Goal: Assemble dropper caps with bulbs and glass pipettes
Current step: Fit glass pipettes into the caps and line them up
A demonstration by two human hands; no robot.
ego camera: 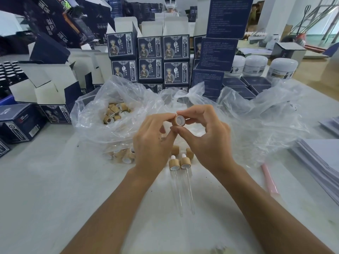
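The dropper cap (180,120) is pinched between both hands (185,136), its bulb end hidden behind fingers.

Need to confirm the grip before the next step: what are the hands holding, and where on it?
Both hands, right hand and left hand, pinch one wooden cap by its outer rim, open end facing the camera.
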